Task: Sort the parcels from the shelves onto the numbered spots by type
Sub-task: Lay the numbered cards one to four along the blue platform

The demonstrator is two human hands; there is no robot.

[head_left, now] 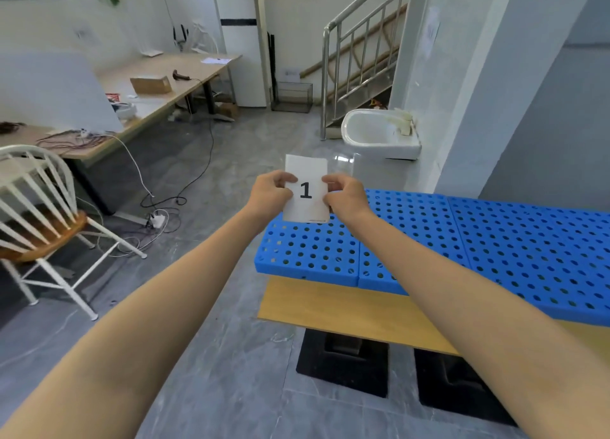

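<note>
card [306, 169] marked 1 is pinched by left hand [271, 192] and right hand [345, 197]; blue panels [515, 237] at 3 o'clock are partly hidden by the right arm.

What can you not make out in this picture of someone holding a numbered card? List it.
Head view throughout.
Small print at the bottom of the card: too small to read.
Card's side edges: covered by the left hand and right hand.
Blue panels: cut off by the right edge.
Notice on the pillar: blurred.
Shelves: out of frame.
</note>
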